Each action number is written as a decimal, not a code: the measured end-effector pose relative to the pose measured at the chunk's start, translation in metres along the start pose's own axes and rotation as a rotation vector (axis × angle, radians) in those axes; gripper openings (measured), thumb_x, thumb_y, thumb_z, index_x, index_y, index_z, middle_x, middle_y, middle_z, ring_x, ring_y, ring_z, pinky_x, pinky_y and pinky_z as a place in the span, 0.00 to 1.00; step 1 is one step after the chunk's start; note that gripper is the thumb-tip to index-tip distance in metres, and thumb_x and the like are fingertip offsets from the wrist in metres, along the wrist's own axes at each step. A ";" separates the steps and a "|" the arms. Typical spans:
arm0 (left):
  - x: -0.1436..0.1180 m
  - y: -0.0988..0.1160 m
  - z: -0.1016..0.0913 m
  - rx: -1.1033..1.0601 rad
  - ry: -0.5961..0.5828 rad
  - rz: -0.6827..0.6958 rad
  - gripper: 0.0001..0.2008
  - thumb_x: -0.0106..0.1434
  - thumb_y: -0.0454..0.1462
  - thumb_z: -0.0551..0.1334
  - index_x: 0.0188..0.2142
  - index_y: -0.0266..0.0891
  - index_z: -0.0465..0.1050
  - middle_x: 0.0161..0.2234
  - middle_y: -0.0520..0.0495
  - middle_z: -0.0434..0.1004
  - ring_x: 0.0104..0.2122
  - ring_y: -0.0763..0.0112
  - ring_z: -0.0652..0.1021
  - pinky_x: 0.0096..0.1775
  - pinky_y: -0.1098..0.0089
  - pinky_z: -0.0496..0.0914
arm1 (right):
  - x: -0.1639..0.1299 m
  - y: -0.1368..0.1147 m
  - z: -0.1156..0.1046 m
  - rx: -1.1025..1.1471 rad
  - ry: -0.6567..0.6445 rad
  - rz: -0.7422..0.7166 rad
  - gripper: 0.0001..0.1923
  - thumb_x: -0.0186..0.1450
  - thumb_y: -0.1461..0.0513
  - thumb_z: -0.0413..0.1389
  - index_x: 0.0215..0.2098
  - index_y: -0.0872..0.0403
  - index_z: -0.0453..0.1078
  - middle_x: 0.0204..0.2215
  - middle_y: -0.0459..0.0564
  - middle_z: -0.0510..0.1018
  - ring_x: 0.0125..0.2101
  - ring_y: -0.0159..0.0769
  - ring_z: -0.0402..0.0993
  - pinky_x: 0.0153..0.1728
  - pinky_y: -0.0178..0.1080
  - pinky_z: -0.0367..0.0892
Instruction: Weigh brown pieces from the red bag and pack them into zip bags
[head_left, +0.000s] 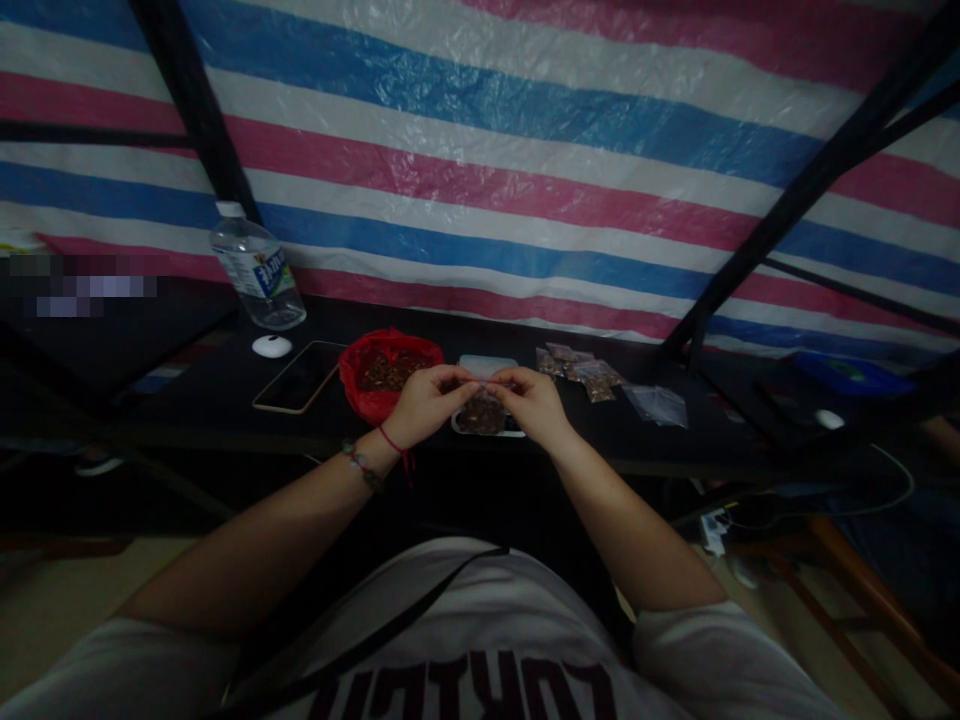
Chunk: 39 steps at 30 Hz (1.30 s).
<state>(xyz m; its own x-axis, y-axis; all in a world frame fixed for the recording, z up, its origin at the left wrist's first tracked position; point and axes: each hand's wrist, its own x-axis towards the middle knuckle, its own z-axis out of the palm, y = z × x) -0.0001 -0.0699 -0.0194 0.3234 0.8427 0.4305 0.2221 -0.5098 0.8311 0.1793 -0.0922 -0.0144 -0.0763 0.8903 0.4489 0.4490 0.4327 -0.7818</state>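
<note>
Between my two hands hangs a small clear plastic bag (pixel 481 412) with brown bits in it. My left hand (pixel 429 400) pinches the bag's top edge on one side, and my right hand (pixel 534 402) pinches it on the other. Behind and below the bag is a small white scale (pixel 487 366), partly covered by the bag and fingers. Just left of my left hand stands a red plastic bag (pixel 356 395), open at the top, holding loose brown bits. Several small filled bags (pixel 596 380) lie to the right, beside flat clear bags (pixel 657 405) that look unfilled.
On the black table (pixel 375 440), a phone (pixel 300 378), a white rounded object (pixel 271 346) and a large clear bottle (pixel 259 270) are at the left. Dark metal poles (pixel 787 215) and a striped sheet (pixel 480 190) stand behind. A blue item (pixel 851 374) lies far right.
</note>
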 end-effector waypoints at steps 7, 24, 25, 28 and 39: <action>-0.002 0.003 0.000 0.076 -0.037 0.008 0.14 0.57 0.44 0.61 0.33 0.36 0.77 0.30 0.47 0.79 0.30 0.68 0.77 0.34 0.72 0.70 | -0.004 -0.006 0.002 -0.054 -0.033 -0.033 0.08 0.58 0.57 0.59 0.29 0.53 0.76 0.27 0.47 0.79 0.26 0.33 0.72 0.28 0.34 0.65; 0.011 -0.005 -0.012 -0.056 0.146 -0.111 0.16 0.48 0.47 0.68 0.28 0.35 0.78 0.28 0.46 0.80 0.29 0.66 0.77 0.34 0.69 0.71 | 0.007 0.012 -0.005 0.132 0.140 0.098 0.12 0.53 0.53 0.61 0.24 0.54 0.71 0.22 0.46 0.75 0.24 0.32 0.70 0.28 0.34 0.65; 0.010 -0.005 -0.010 -0.088 0.171 -0.127 0.16 0.48 0.47 0.68 0.29 0.35 0.78 0.28 0.46 0.80 0.30 0.66 0.77 0.35 0.69 0.71 | 0.006 0.014 -0.001 0.181 0.100 0.086 0.12 0.53 0.54 0.61 0.28 0.54 0.72 0.26 0.46 0.76 0.27 0.33 0.72 0.30 0.35 0.67; 0.008 -0.005 -0.002 -0.203 0.187 -0.157 0.18 0.48 0.47 0.68 0.32 0.34 0.77 0.30 0.44 0.80 0.32 0.65 0.78 0.38 0.66 0.71 | 0.004 0.015 0.009 0.281 -0.095 0.069 0.16 0.52 0.55 0.63 0.37 0.53 0.71 0.34 0.48 0.78 0.34 0.36 0.75 0.36 0.38 0.70; 0.037 -0.050 -0.077 0.304 0.043 -0.124 0.10 0.50 0.36 0.62 0.33 0.39 0.78 0.34 0.45 0.80 0.35 0.63 0.78 0.43 0.66 0.71 | 0.042 0.067 -0.115 0.251 0.417 0.269 0.24 0.54 0.53 0.61 0.45 0.54 0.66 0.35 0.52 0.78 0.28 0.34 0.74 0.28 0.35 0.69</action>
<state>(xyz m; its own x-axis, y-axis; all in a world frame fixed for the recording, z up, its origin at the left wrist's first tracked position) -0.0705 0.0000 -0.0181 0.2386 0.9049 0.3525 0.5240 -0.4255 0.7378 0.3088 -0.0426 0.0019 0.3936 0.8646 0.3124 0.1738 0.2638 -0.9488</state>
